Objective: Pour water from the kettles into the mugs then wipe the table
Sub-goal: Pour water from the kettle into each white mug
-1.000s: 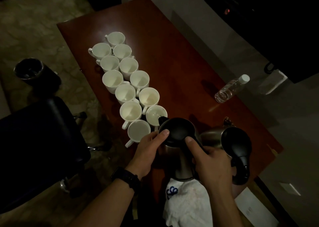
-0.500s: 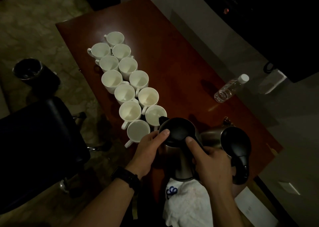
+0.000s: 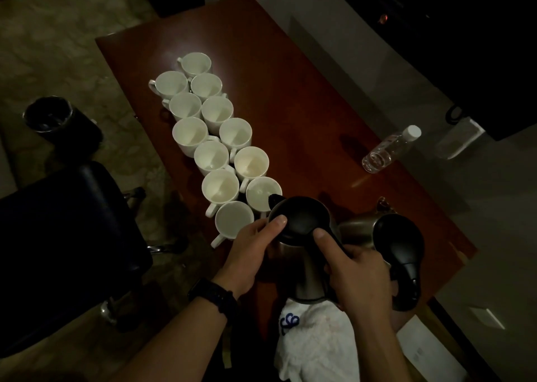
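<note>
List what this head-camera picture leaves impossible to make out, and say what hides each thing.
1. Head view, held kettle: any stream from its spout into the mug below is too dim and small to see.
2. Head view, kettle handle: covered by the right hand; the left hand hides part of its side.
3. Head view, white cloth: near end cut off by the bottom edge.
</note>
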Demonstrator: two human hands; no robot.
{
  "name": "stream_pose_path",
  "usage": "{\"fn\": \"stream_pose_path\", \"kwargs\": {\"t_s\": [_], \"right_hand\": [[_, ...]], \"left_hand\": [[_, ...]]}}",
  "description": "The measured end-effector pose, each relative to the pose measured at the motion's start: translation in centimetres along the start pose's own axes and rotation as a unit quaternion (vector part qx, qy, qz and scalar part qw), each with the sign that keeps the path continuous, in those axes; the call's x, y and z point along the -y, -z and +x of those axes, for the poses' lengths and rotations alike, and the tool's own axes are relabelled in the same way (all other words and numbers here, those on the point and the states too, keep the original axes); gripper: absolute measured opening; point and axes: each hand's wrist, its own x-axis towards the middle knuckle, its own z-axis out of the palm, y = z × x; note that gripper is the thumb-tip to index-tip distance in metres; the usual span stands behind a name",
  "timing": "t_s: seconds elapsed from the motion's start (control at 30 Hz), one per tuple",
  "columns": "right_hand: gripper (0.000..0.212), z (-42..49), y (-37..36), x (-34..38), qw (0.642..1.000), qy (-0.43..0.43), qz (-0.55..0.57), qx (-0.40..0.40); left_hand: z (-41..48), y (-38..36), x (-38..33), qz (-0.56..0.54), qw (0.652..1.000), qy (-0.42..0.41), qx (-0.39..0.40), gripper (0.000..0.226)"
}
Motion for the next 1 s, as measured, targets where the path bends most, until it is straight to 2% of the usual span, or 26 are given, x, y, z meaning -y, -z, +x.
{"fn": "stream_pose_path", "kwargs": {"t_s": [0.27, 0.53, 1.0], "right_hand": [[0.069, 0.05, 0.06, 0.28, 1.0, -0.003, -0.003, 0.002], [0.077, 0.1, 0.16, 0.31, 1.0, -0.003, -0.005, 0.0], [0.072, 0.04, -0.08, 0.34, 1.0, -0.007, -0.008, -0.002]], "left_hand": [[0.18, 0.12, -0.05, -0.002, 1.0, 0.001, 0.002, 0.064], [0.11, 0.06, -0.22, -0.006, 1.0, 0.001, 0.008, 0.067], [0.23, 0.14, -0.19, 0.001, 1.0, 0.003, 0.004, 0.06]]}}
